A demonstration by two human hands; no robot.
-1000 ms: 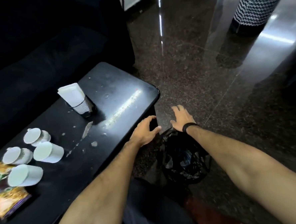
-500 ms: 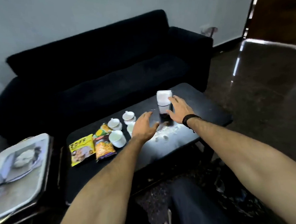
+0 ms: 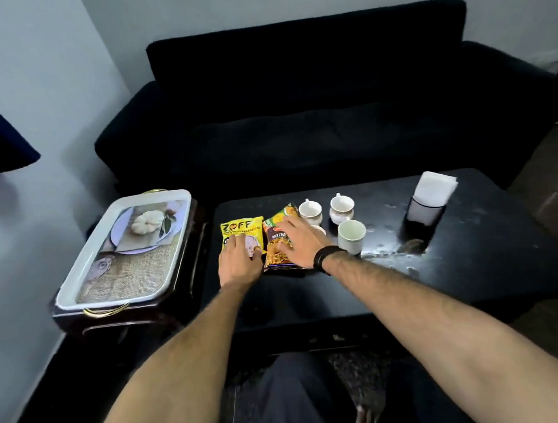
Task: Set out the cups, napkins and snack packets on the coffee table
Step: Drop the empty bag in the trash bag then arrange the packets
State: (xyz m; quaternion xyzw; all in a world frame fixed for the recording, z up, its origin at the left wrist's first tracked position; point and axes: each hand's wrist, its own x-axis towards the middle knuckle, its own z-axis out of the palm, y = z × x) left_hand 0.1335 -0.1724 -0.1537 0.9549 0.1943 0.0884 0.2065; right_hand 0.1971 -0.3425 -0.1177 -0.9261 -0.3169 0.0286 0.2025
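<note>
Both arms reach over the black coffee table (image 3: pixel 470 265). The left hand (image 3: pixel 240 262) lies flat, fingers spread, on the yellow snack packet (image 3: pixel 239 228); the right hand (image 3: pixel 300 241) lies just as loosely on the orange packet (image 3: pixel 274 244) beside it, neither hand closed around anything. Three white cups (image 3: pixel 351 234) stand just right of the packets, the napkins (image 3: pixel 434 187) upright in a holder (image 3: pixel 423 212) farther right. A tray (image 3: pixel 79 282) (printed, white-rimmed) sits on the side stand.

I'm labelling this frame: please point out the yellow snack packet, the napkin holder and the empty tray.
yellow snack packet (image 3: pixel 241 228), head view, printed upper front.
napkin holder (image 3: pixel 423 212), head view, dark front wall.
tray (image 3: pixel 79 278), head view, white left rim.
</note>
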